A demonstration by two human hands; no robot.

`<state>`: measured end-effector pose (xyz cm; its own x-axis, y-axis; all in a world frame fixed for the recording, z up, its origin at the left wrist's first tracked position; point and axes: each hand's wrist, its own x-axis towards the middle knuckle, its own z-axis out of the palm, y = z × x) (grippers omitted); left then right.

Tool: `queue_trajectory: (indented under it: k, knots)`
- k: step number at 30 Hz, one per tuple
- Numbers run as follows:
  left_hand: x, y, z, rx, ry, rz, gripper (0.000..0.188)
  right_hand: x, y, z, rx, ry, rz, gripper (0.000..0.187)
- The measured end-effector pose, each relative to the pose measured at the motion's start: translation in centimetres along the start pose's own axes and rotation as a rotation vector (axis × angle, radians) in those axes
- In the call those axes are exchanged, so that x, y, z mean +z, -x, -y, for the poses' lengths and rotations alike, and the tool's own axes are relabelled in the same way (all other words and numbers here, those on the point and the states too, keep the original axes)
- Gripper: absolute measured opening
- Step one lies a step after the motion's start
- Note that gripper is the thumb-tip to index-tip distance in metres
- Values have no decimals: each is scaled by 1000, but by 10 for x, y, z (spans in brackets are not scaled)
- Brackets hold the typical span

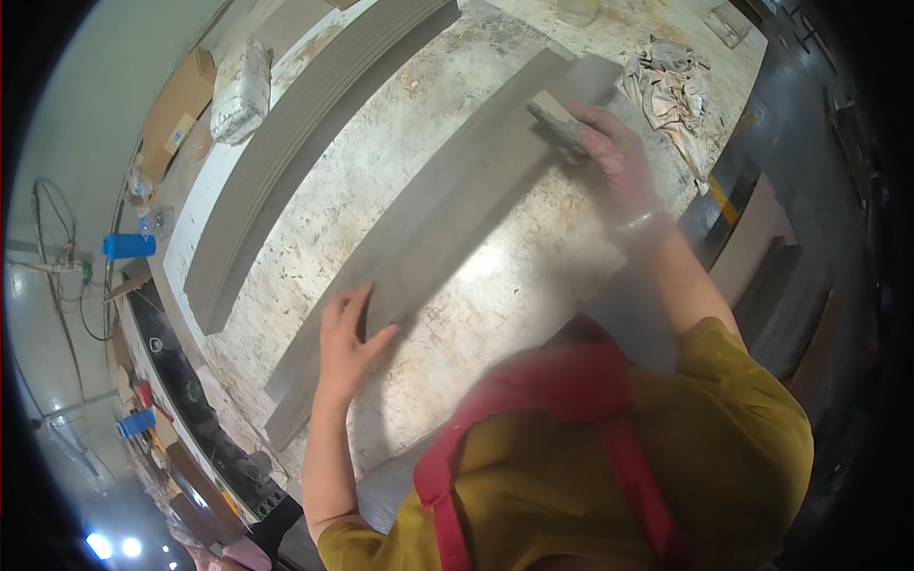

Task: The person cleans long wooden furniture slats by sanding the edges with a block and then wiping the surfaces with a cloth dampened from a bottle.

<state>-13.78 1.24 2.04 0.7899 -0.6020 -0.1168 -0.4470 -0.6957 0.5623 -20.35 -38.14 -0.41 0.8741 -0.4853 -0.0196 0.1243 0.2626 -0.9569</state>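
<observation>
A long grey board (443,224) lies diagonally across the stained white table (495,305), from near left to far right. My left hand (350,338) rests on its nearer part, thumb and fingers spread, holding nothing. Toward the far end, my right hand (614,152) is closed around a small block (554,116), pale on top with a grey edge. The block is on or just above the board; I cannot tell whether it touches. The right hand and wrist are slightly blurred, and the block's underside is hidden.
Left of the board lies a stack of long grey boards (286,157). Beyond it are a white wrapped bundle (241,95) and a cardboard box (179,109). A crumpled stained cloth (674,84) lies far right. Near the top edge stands a clear cup (577,10).
</observation>
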Motion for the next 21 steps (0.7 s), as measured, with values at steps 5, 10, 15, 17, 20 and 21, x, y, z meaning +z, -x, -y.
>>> queue_trajectory:
  k: [5,10,15,17,20,21]
  knots:
    - [0,-32,27,52,-127,-116,61,7,-1,3,-52,26,26,44]
    - [32,-43,53,84,-347,-154,80,1,1,-3,-33,107,-2,47]
    - [31,-58,51,-60,-240,-34,83,0,-7,-7,169,114,-44,46]
    - [17,-52,21,-91,-147,36,78,23,2,14,85,303,1,42]
    - [4,-30,14,-164,401,318,74,47,5,0,-274,469,261,39]
    - [0,-25,11,-301,520,479,71,61,12,17,-222,658,336,37]
